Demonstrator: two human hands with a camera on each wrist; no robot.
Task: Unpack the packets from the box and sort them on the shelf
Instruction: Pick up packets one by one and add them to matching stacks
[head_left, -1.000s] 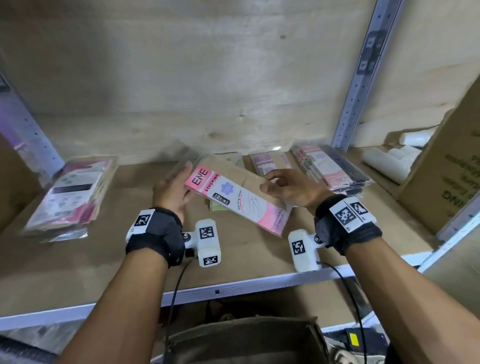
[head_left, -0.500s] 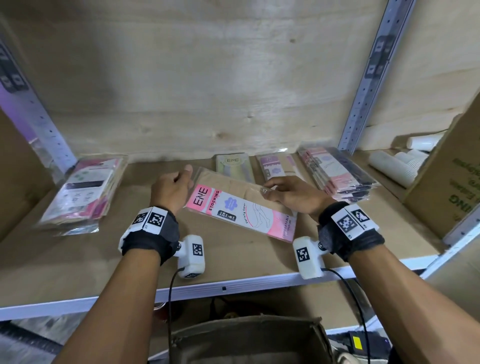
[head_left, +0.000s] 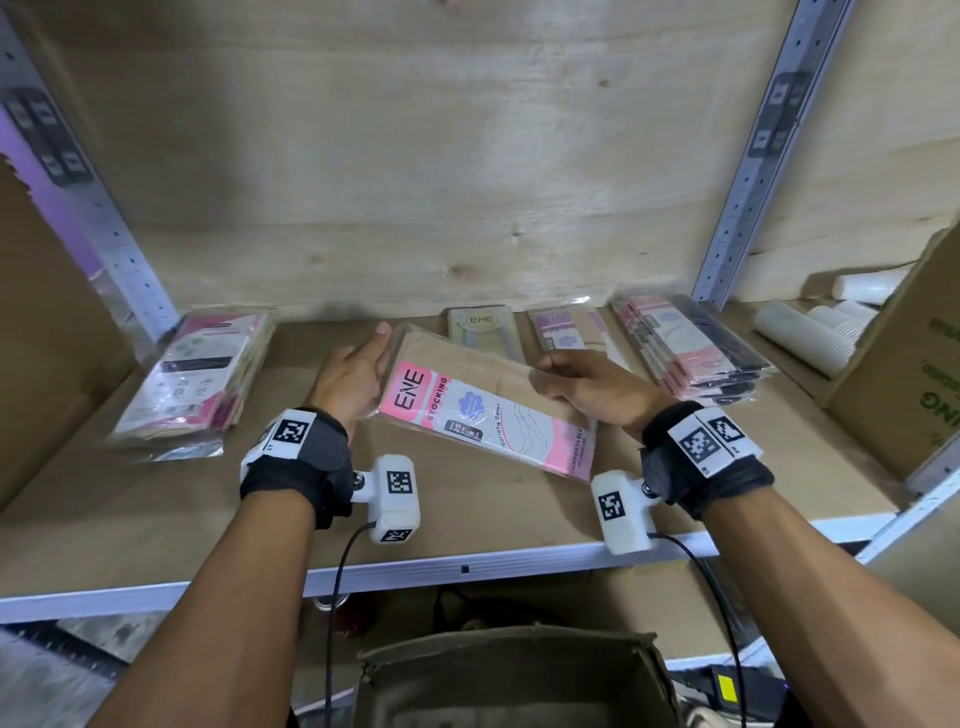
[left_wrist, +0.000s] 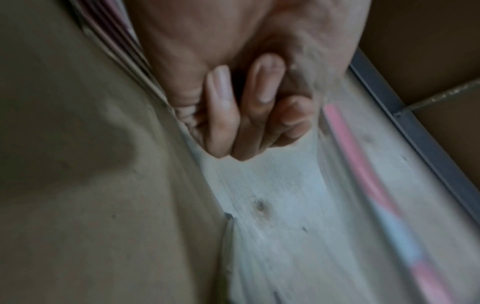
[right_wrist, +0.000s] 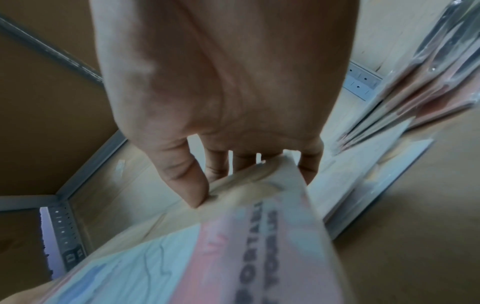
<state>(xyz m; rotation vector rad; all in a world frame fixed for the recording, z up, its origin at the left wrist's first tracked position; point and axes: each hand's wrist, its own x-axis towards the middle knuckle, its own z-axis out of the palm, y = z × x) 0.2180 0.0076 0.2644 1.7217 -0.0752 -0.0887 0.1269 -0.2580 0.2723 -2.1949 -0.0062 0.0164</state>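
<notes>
A pink stocking packet is gripped at both ends by left hand and right hand above the shelf

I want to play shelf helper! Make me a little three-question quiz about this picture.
1. True or false: both hands hold the pink stocking packet.
2. Which pile sits nearer the white cups?
A. the pile on the left
B. the pile on the right
3. Fill in: the big letters on the pink packet spell ___.

Key:
1. True. The left hand grips one end and the right hand pinches the other.
2. B.
3. ENE.
</notes>
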